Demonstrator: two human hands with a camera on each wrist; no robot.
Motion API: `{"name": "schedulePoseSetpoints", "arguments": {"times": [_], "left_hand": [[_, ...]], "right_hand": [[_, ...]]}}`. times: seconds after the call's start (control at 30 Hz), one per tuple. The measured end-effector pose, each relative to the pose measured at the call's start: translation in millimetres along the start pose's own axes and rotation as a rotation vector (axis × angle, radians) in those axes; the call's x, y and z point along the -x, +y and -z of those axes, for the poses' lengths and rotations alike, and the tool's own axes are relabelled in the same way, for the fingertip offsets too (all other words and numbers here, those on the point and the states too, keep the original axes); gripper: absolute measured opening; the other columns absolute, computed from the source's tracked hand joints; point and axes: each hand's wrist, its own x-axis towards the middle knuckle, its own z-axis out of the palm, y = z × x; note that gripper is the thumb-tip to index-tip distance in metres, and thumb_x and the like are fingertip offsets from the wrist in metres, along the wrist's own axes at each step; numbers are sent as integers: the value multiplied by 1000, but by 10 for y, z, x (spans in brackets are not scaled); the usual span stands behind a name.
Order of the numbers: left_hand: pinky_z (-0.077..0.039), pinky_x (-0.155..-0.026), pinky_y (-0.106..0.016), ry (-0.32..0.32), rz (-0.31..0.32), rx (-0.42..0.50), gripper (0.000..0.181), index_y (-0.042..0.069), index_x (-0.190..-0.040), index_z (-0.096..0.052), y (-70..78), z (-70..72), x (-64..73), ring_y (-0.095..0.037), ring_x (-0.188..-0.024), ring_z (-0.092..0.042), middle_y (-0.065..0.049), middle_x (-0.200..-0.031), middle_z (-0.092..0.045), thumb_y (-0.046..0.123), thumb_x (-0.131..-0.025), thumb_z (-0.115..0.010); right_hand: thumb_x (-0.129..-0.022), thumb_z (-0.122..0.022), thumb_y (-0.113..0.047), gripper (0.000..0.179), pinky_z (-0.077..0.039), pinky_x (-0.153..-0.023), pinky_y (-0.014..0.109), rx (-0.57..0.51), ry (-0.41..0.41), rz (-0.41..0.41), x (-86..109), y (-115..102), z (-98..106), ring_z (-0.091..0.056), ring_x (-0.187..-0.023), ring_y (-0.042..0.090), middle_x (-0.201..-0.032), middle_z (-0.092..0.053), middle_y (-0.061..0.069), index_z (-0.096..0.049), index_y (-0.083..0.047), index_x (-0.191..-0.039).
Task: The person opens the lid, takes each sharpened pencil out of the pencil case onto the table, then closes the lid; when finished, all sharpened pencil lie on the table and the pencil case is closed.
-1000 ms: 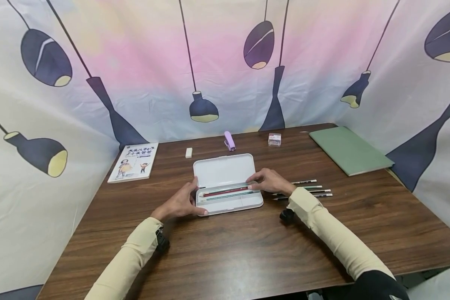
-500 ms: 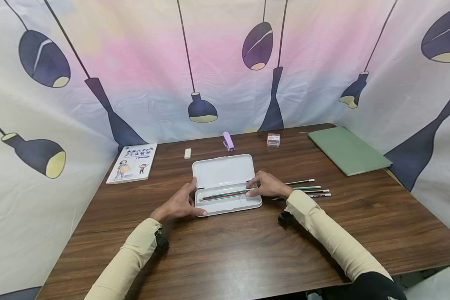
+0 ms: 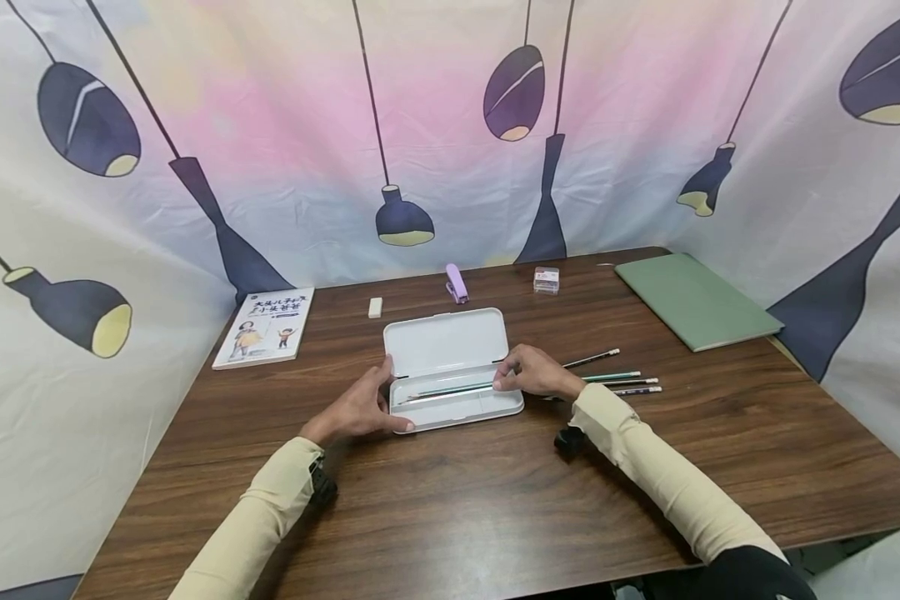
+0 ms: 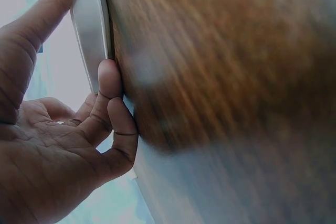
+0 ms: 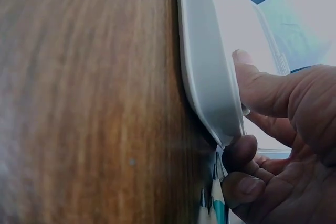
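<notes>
An open white pencil case (image 3: 446, 342) lies on the table with its lid tipped back. My left hand (image 3: 360, 404) grips its left end, thumb at the front corner; the left wrist view shows curled fingers (image 4: 109, 80) against the case wall (image 4: 90, 22). My right hand (image 3: 537, 371) is over the case's right end, thumb and fingers pinching the end of a pencil (image 3: 450, 390) among those lying inside. How many pencils lie under those fingers is hidden. Loose pencils (image 3: 637, 391) lie just right of the case, partly behind my right hand; their points (image 5: 218, 187) show beside its fingers.
Behind the case are a white eraser (image 3: 376, 307), a purple stapler (image 3: 456, 284) and a small clear box (image 3: 547, 280). A book (image 3: 264, 327) lies at the left, a green folder (image 3: 697, 300) at the right. A printed curtain (image 3: 435, 125) surrounds the table.
The red pencil seen in the case earlier no longer shows. My right hand has shifted slightly, and the rearmost loose pencil beside it has turned. My left hand keeps its place.
</notes>
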Motion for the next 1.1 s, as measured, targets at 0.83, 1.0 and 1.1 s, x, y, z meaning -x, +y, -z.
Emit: {"name": "schedulePoseSetpoints", "arguments": {"times": [0.83, 1.0, 1.1], "left_hand": [[-43, -60, -27, -11, 12, -6, 121, 1, -145, -3, -1, -13, -1, -15, -72, -48, -16, -113, -40, 34, -62, -84], [-43, -59, -26, -2, -6, -1, 120, 0, -145, -3, -9, -21, -5, -15, -70, -49, -17, -112, -40, 32, -62, -84], [-43, -58, -26, 1, -13, -1, 120, -1, -144, -3, -18, -23, -7, -15, -69, -49, -16, -111, -41, 32, -62, -84]], "right_hand": [[-82, -68, -16, 8, -43, -75, 35, -183, 170, -58, 136, 108, 196, -55, -90, 21, -93, -64, 5, -69, -8, -83], [-81, -69, -18, 9, -42, -80, 39, -167, 199, -57, 185, 142, 264, -54, -96, 23, -95, -64, 5, -70, -9, -82], [-81, -69, -19, 10, -42, -80, 39, -142, 214, -57, 241, 200, 320, -55, -96, 22, -94, -64, 4, -70, -10, -82]]}}
